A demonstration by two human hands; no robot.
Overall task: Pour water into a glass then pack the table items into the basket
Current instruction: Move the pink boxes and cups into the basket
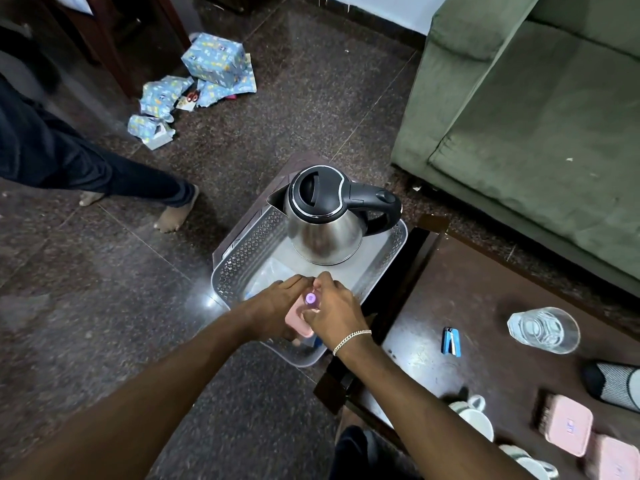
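A grey perforated basket [242, 251] stands on the floor left of the dark table [485, 306]. A steel kettle [327, 216] with a black lid and handle stands in its far half. Over the basket's near end, my left hand [277, 306] and my right hand [334, 306] together hold a pink container [298, 320] with a small purple-capped item [310, 298] on top. On the table stand a glass of water [543, 329], a blue stapler [451, 341], two white mugs [476, 419], and two pink lidded boxes [568, 426].
A green sofa [536, 116] fills the upper right. Another person's legs and bare feet [173, 216] stand at the left. Torn blue wrapping paper [204, 74] and red scissors lie on the floor beyond. A mesh-patterned object [616, 384] sits at the table's right edge.
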